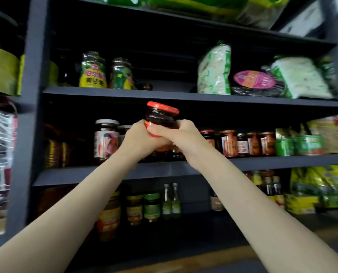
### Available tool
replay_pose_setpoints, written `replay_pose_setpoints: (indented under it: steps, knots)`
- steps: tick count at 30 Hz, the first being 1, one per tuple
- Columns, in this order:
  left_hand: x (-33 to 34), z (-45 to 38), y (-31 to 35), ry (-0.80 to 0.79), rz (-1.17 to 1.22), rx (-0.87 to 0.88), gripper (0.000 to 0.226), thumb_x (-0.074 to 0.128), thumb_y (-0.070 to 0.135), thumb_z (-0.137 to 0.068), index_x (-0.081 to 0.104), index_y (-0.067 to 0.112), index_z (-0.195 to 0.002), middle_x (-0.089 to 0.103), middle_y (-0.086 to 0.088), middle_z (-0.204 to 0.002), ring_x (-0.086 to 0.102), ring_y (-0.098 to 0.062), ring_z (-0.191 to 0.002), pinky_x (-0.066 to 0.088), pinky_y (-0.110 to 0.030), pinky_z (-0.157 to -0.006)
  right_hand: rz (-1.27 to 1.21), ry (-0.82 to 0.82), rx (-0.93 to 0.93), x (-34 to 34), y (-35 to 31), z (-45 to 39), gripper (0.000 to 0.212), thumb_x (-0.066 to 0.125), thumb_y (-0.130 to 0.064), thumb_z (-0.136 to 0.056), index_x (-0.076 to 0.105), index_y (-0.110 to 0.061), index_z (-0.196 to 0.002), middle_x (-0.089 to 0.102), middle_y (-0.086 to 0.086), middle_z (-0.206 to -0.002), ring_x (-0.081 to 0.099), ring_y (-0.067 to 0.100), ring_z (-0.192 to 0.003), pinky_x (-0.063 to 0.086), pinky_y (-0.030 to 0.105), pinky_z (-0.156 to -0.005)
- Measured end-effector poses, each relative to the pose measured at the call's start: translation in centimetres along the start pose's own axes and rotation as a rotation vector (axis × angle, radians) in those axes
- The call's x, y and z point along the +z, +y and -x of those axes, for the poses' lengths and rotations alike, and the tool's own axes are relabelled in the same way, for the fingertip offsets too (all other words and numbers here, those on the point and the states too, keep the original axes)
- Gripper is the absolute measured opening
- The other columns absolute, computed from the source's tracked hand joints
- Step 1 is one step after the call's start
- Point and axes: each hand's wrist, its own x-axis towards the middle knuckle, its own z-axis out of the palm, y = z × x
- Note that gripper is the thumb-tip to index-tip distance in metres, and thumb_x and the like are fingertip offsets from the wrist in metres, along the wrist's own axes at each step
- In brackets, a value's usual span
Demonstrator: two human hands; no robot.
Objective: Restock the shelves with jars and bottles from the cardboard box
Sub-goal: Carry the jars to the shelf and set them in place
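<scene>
Both hands, left [139, 137] and right [181, 137], clasped around one red-lidded jar [162, 117], raised before the middle shelf [105, 172]. Behind, crowding that shelf: white-lidded jar [106, 138] at left, a row of jars [243, 143] and two green cans [300, 145] at right.

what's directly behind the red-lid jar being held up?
Behind the red-lid jar in both hands: dark shelf back. Lower down, dark jars stand on the shelf, mostly covered by the hands.

- red-lidded jar [162, 117]: lower half hidden by left hand [142, 137] and right hand [181, 136]
- jars behind wrists hidden
- left-edge packages [0, 146] blurred, cropped
</scene>
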Motion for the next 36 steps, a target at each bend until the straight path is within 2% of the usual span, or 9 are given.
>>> replay_pose_setpoints:
  steps: [4,9,15,22,24,27,30,33,36]
  knots:
    - [2.0,-1.1,1.3,-0.148,0.029,0.009,0.06,0.083,0.033,-0.059,0.055,0.02,-0.11,0.066,0.001,-0.105,0.064,-0.013,-0.096,0.053,-0.03,-0.087,-0.093,0.097,0.002,-4.1,-0.4,0.4,0.029,0.077,-0.024,-0.073,0.069,-0.011,-0.098,0.073,0.005,-0.093,0.069,0.017,-0.085,0.052,0.027,-0.071]
    - [4.1,-0.8,2.7,-0.459,0.454,-0.168,0.047,0.072,0.02,-0.071,0.059,0.009,-0.115,0.067,-0.011,-0.113,0.066,-0.021,-0.102,0.055,-0.031,-0.089,-0.373,0.051,0.062,-8.5,-1.0,0.7,0.021,0.063,-0.024,-0.085,0.061,-0.008,-0.098,0.068,0.008,-0.09,0.066,0.017,-0.082,0.054,0.027,-0.071]
    - [10.8,-0.5,4.3,0.137,-0.23,0.099,0.053,0.077,0.047,-0.063,0.062,0.014,-0.102,0.067,0.0,-0.091,0.064,-0.014,-0.085,0.052,-0.03,-0.076,-0.124,0.201,0.108,-10.4,-1.5,0.6,0.028,0.073,-0.028,-0.078,0.057,-0.01,-0.092,0.067,0.01,-0.089,0.066,0.021,-0.078,0.054,0.033,-0.068]
    - [15.3,0.0,5.1,0.411,-0.577,0.281,0.063,0.078,0.037,-0.066,0.043,0.009,-0.11,0.046,-0.004,-0.106,0.047,-0.018,-0.097,0.036,-0.023,-0.07,-0.196,-0.183,0.119,-17.0,0.2,1.3,0.021,0.066,-0.02,-0.084,0.063,-0.014,-0.104,0.072,0.002,-0.097,0.068,0.014,-0.092,0.056,0.029,-0.078]
    - [16.4,-0.1,5.8,0.293,-0.368,0.164,0.061,0.08,0.04,-0.064,0.045,0.009,-0.105,0.053,0.0,-0.099,0.052,-0.012,-0.087,0.04,-0.021,-0.066,-0.306,-0.281,0.117,-18.7,0.6,1.3,0.019,0.058,-0.017,-0.088,0.062,-0.011,-0.106,0.071,0.003,-0.094,0.068,0.015,-0.089,0.056,0.029,-0.079]
    - [17.5,-0.4,7.4,-0.077,0.503,-0.187,0.035,0.067,0.032,-0.078,0.055,0.009,-0.1,0.066,-0.008,-0.096,0.067,-0.012,-0.078,0.056,-0.021,-0.063,-0.459,-0.335,0.139,-20.8,1.4,0.9,0.04,0.058,-0.022,-0.085,0.053,-0.002,-0.118,0.06,0.013,-0.109,0.054,0.028,-0.105,0.041,0.04,-0.098]
    - [17.7,-0.6,7.3,-0.278,0.893,-0.279,0.055,0.071,0.036,-0.056,0.057,0.006,-0.1,0.07,-0.011,-0.084,0.07,-0.017,-0.068,0.054,-0.02,-0.052,-0.493,-0.403,0.116,-21.5,2.4,0.3,0.043,0.058,-0.027,-0.078,0.055,-0.004,-0.114,0.059,0.015,-0.106,0.045,0.03,-0.104,0.035,0.044,-0.089]
    - [17.4,-1.7,7.3,-0.263,0.664,-0.243,0.04,0.064,0.032,-0.071,0.06,0.008,-0.103,0.071,-0.011,-0.095,0.071,-0.02,-0.082,0.059,-0.025,-0.068,-0.459,-0.357,0.007,-22.8,2.1,-0.3,0.024,0.065,-0.017,-0.079,0.06,-0.01,-0.102,0.066,0.009,-0.097,0.06,0.022,-0.091,0.048,0.034,-0.083]
    - [16.4,-3.0,7.4,-0.12,0.14,-0.19,0.018,0.051,0.02,-0.093,0.063,0.011,-0.102,0.07,-0.006,-0.102,0.069,-0.015,-0.094,0.057,-0.026,-0.081,-0.136,-0.242,-0.101,-25.8,1.6,-1.1,0.035,0.072,-0.007,-0.071,0.059,-0.021,-0.101,0.069,0.0,-0.098,0.067,0.012,-0.089,0.054,0.028,-0.081]
